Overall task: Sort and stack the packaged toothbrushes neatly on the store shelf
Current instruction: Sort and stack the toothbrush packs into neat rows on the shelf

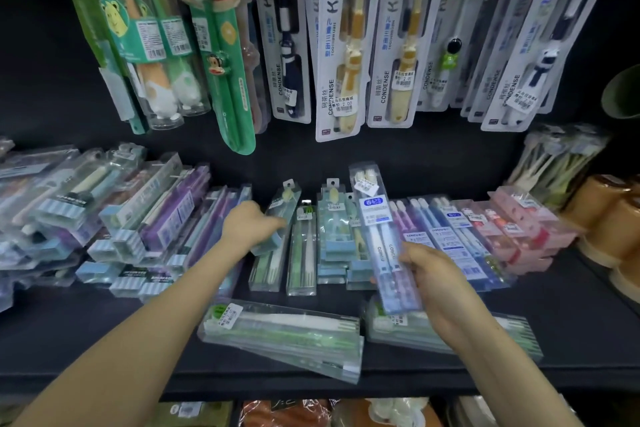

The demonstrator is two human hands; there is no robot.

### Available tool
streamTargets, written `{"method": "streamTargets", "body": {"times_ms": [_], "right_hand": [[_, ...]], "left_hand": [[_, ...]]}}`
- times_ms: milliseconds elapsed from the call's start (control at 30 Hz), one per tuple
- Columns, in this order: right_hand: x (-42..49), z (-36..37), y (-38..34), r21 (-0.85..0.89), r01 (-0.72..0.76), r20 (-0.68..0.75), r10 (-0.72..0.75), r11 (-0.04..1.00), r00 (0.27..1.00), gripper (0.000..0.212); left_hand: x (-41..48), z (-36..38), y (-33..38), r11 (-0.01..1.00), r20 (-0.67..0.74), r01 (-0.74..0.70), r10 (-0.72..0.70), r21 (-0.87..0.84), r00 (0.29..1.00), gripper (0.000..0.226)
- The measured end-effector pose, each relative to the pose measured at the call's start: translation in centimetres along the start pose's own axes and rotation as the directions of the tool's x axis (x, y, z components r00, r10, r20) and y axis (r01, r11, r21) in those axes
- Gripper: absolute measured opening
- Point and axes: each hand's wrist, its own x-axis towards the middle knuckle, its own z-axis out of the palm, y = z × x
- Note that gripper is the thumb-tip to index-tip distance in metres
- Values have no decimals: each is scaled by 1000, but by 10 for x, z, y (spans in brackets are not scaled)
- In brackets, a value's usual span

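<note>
Nearest the camera, two clear packs of green and white toothbrushes lay crosswise along the near edge of the dark shelf (104, 340), one in the middle (284, 333) and one under the right wrist (502, 333). Each had a small white barcode sticker at its left end.

The right hand (433, 274) held a long blue two-brush pack (377, 229) tilted upright above the shelf, its fingers clamped round the lower part. The brush handles read "CONCO", and a blue label with Chinese writing sat above them. The left hand (249, 224) reached farther in, fingers closed on the edge of a pale teal pack (282, 215) that leaned up from the middle row.

To the left, purple and blue packs (156, 218) lay in loose, uneven piles. To the right, blue packs (446, 236) and pink packs (519, 229) stood side by side in a neater row.

On the far wall hung white carded brushes (336, 45) printed "KIDS", "CONDENSE" and "TOOTHBRUSH", with price stickers reading "2.00". Left of them hung a green pack with a monkey figure (221, 55).
</note>
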Motion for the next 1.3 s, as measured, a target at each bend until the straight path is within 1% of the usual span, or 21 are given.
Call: {"method": "streamTargets", "body": {"times_ms": [67,133,200,300,400,533,567,600,700,733,767,833,900,933,1000,1067,1133,1200,1233,1267,1300], "right_hand": [[0,-17,1,11,-21,-88,22,1000,996,25],[-1,-33,1,34,9,-175,-3,999,985,17],[-2,-50,2,-25,69,-306,-74,997,949,15],[-5,-74,2,-162,164,-406,-217,973,888,23],[2,-93,-1,-295,222,-454,-341,929,823,21],[28,-96,-11,-499,129,-437,-377,857,817,18],[34,-94,-13,-565,81,-425,-373,821,825,19],[39,-92,-14,-656,14,-412,-372,755,832,24],[46,-92,-13,-893,-145,-354,-468,425,810,39],[45,-92,-13,-922,-154,-328,-508,354,796,44],[45,-92,-12,-937,-144,-301,-531,317,792,49],[45,-92,-11,-956,-103,-235,-504,275,831,56],[46,-92,-10,-964,-55,-177,-478,259,861,51],[46,-92,-10,-960,-21,-165,-503,280,849,43],[47,-98,-11,-935,43,-188,-597,352,780,29],[49,-105,-12,-923,52,-231,-658,381,717,28],[52,-111,-13,-936,20,-219,-629,350,745,33],[52,-112,-13,-964,-64,-206,-577,258,790,40],[50,-110,-14,-978,-100,-192,-602,184,775,43],[47,-106,-17,-984,-100,-172,-656,146,735,45],[42,-98,-19,-985,-41,-151,-712,169,686,45]], "left_hand": [[-7,-5,3,972,25,14,-9,-236,1000,27],[-20,-9,10,900,58,32,-8,-434,998,23],[-33,-11,18,831,97,23,37,-555,995,12],[-50,-9,34,725,235,108,75,-680,969,14],[-63,1,55,739,267,92,123,-667,956,26],[-72,19,84,748,227,45,143,-662,963,15],[-73,23,89,747,219,37,148,-664,964,19],[-74,27,93,746,210,35,142,-665,967,28],[-73,32,97,757,180,25,123,-653,976,46],[-73,32,98,754,185,29,123,-656,975,47],[-72,32,98,751,193,32,128,-659,973,47],[-69,30,97,753,192,40,116,-657,975,46],[-66,29,94,751,178,46,97,-659,979,47],[-65,29,92,750,177,47,94,-660,980,48],[-64,30,91,750,178,47,95,-660,980,50],[-66,29,92,765,173,35,100,-643,980,55],[-69,28,92,779,179,12,128,-627,976,63],[-73,28,93,786,190,0,149,-618,970,67],[-75,28,94,782,187,-3,153,-624,970,66],[-79,28,94,770,189,-1,158,-638,969,65],[-83,29,96,756,195,4,164,-655,967,65]]}}
